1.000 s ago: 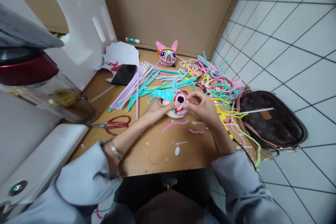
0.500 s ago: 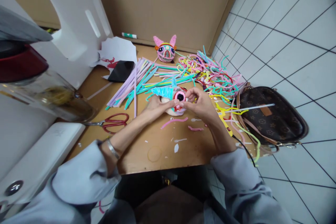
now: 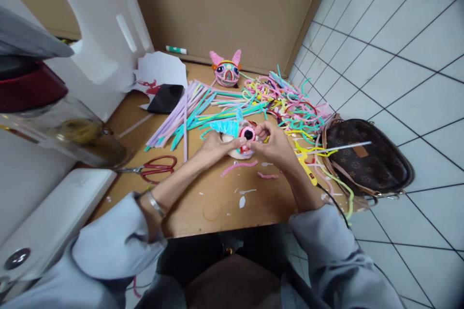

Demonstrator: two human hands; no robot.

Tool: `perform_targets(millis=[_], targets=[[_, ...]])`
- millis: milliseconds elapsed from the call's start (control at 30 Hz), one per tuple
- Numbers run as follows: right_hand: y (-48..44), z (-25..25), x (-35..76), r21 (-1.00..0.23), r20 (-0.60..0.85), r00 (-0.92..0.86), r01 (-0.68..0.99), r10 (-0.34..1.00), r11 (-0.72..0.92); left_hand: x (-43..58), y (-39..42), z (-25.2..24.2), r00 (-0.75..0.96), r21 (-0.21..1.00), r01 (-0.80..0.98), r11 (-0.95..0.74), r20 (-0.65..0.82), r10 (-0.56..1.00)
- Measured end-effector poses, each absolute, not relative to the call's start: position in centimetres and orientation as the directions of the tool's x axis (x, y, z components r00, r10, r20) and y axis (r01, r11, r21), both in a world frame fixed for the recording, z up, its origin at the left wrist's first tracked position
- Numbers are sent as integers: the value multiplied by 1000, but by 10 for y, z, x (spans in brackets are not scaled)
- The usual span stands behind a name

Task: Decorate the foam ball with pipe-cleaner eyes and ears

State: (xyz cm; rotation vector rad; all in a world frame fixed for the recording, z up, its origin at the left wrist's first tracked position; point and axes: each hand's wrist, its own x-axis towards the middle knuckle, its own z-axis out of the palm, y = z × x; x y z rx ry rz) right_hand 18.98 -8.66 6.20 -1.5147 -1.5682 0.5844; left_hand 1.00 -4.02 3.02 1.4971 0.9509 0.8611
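A pipe-cleaner animal head (image 3: 232,128) with a light blue ear and a pink-rimmed black eye is held low over the table. My left hand (image 3: 215,147) grips its left side, thumb lying just under the eye. On the other side, my right hand (image 3: 270,141) has thumb and fingers closed at the right edge of the eye, pressing against the head. Whether a small piece sits between those fingertips is hidden. Short pink pipe-cleaner pieces (image 3: 239,167) lie on the table just below the head.
Red-handled scissors (image 3: 157,169) lie at left, near a glass jug (image 3: 90,135). Straight pipe cleaners (image 3: 181,111) and a tangled heap (image 3: 290,101) spread behind. A finished pink-eared head (image 3: 227,73) stands at the back. A yellow glue gun (image 3: 307,166) and brown bag (image 3: 369,157) are at right.
The view has shifted slightly, so the bag and table contents appear a little further left. Both hands keep nearly the same hold on the head.
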Motion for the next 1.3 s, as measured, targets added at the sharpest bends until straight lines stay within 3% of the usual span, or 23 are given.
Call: perform_targets(millis=[133,367,767,1300], targets=[[-87,58,191,-817,247,118,559,962,141,11,-36,23,447,994,67,-91,51,893],[-86,55,191,-816,263,121,557,957,154,9,-34,24,426,983,155,-103,27,904],[-90,63,189,-771,246,114,625,963,123,8,-31,17,463,984,77,-164,110,880],[-93,60,190,-774,236,145,626,961,96,8,-43,35,507,985,122,-121,42,861]])
